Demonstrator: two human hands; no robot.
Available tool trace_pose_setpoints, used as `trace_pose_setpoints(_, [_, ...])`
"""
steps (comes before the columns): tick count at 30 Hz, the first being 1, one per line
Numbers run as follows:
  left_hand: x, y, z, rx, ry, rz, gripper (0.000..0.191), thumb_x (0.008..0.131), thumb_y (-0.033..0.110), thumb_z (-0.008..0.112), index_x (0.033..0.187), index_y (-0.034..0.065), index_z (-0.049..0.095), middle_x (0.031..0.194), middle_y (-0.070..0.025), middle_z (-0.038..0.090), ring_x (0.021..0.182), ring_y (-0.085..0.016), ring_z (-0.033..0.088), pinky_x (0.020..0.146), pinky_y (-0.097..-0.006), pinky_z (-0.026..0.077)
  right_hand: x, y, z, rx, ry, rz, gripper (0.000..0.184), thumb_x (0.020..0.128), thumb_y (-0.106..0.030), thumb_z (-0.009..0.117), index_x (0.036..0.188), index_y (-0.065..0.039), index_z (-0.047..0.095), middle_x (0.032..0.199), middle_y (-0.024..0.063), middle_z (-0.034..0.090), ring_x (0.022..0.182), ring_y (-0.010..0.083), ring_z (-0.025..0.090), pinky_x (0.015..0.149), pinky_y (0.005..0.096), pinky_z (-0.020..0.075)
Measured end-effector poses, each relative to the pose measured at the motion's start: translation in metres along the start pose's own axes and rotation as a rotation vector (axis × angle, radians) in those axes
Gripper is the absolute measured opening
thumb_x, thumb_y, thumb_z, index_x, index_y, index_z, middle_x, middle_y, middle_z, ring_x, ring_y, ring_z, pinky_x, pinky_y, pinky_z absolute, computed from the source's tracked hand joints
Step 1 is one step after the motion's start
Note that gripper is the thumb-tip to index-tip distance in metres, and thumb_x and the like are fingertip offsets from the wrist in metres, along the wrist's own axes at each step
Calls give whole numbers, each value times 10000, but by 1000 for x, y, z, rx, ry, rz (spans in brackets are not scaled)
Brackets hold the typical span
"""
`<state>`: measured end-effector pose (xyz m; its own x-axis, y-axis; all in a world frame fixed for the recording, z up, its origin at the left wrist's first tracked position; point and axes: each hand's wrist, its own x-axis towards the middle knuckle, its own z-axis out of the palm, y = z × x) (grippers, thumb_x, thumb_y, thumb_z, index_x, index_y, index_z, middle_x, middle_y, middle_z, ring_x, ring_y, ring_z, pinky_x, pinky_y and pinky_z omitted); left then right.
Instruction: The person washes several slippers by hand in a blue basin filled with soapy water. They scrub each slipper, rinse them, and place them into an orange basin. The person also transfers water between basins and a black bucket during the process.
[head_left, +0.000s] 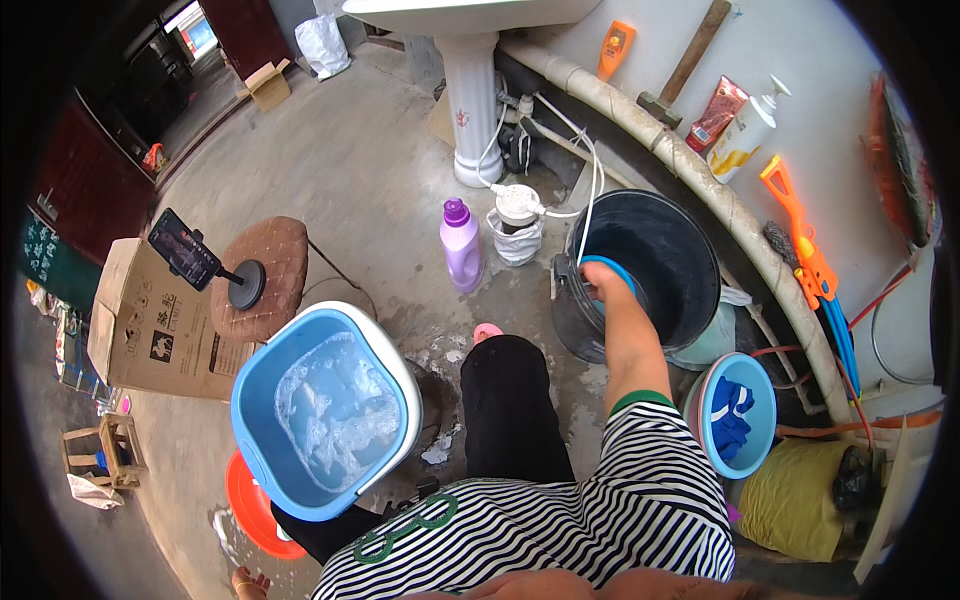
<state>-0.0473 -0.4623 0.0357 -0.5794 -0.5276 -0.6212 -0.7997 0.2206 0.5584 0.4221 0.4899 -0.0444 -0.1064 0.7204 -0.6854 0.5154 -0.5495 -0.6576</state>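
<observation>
My right hand (598, 277) reaches into a large black plastic bucket (660, 225) at its near-left wall. Its fingers are closed on the rim of a blue plastic vessel (619, 271); most of that vessel is hidden by my hand and forearm. My left hand (251, 583) hangs low at the bottom left edge, partly cut off, its fingers apart with nothing seen in them. Left of my knees stands a blue and white plastic tub (251, 405) of sudsy water (337, 420). A red basin (251, 510) sits beneath its left side, on the wet floor.
A purple detergent bottle (463, 251) and a white corded device (517, 202) stand before the sink pedestal (470, 105). A phone on a stand (184, 247) rests on a brown stool (262, 315) beside a cardboard box (165, 322). Blue cloth (729, 420) lies in a light-blue basin (765, 405).
</observation>
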Motion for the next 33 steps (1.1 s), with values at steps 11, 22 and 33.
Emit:
trace_pose_setpoints(11, [2, 0, 15, 23, -77, 64, 419, 852, 301, 491, 1192, 62, 436, 1164, -121, 458, 970, -315, 549, 757, -496, 471, -74, -29, -38, 318, -28, -351, 107, 900, -81, 425, 959, -34, 501, 827, 182, 632, 640, 263, 652, 545, 356, 575])
trace_pose_setpoints(22, [-3, -1, 37, 45, -170, 122, 489, 873, 300, 484, 1271, 26, 405, 1274, -135, 449, 1036, -338, 548, 808, -513, 454, -156, -177, -62, 398, 134, -622, 204, 860, -70, 399, 922, 89, 510, 802, 229, 619, 568, 299, 642, 507, 356, 576])
trace_pose_setpoints(33, [-5, -32, 19, -8, -130, 54, 256, 837, 272, 514, 1017, 91, 509, 1004, -97, 513, 926, -334, 556, 767, -525, 451, -158, -260, -32, 919, -79, -743, 299, 957, -89, 337, 1078, 184, 355, 948, 299, 539, 826, 443, 606, 762, 498, 576])
